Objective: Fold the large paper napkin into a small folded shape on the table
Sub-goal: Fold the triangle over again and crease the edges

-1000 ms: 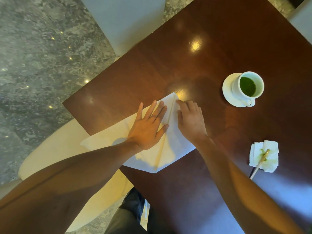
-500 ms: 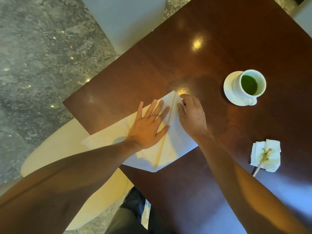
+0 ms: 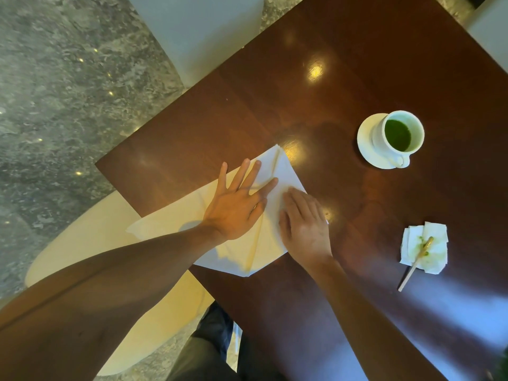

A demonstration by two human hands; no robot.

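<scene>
Nearest the camera, at the bottom of the frame, a dark trouser leg (image 3: pixel 209 350) shows beside a pale rounded seat (image 3: pixel 82 243) at lower left. Both forearms reach up from the bottom edge to the middle of the frame. The left hand (image 3: pixel 236 207) lies flat with its fingers spread, palm down on the large paper napkin (image 3: pixel 286 171); its grip is released, pressing the paper rather than clasping it. The right hand (image 3: pixel 305 226) rests just beside it, also flat with fingers together, covering the napkin's right edge, grip likewise released. The napkin lies at the near left corner of the dark wooden counter (image 3: pixel 343 78), partly folded, with a crease running from its upper tip between the two hands down to its lower point; its left part hangs past the counter's edge. At right, well apart, a stained small napkin (image 3: pixel 434 232) carries a wooden stirrer (image 3: pixel 412 268). Farther up, a white cup (image 3: pixel 398 136) of green drink stands on a saucer (image 3: pixel 365 144).
</scene>
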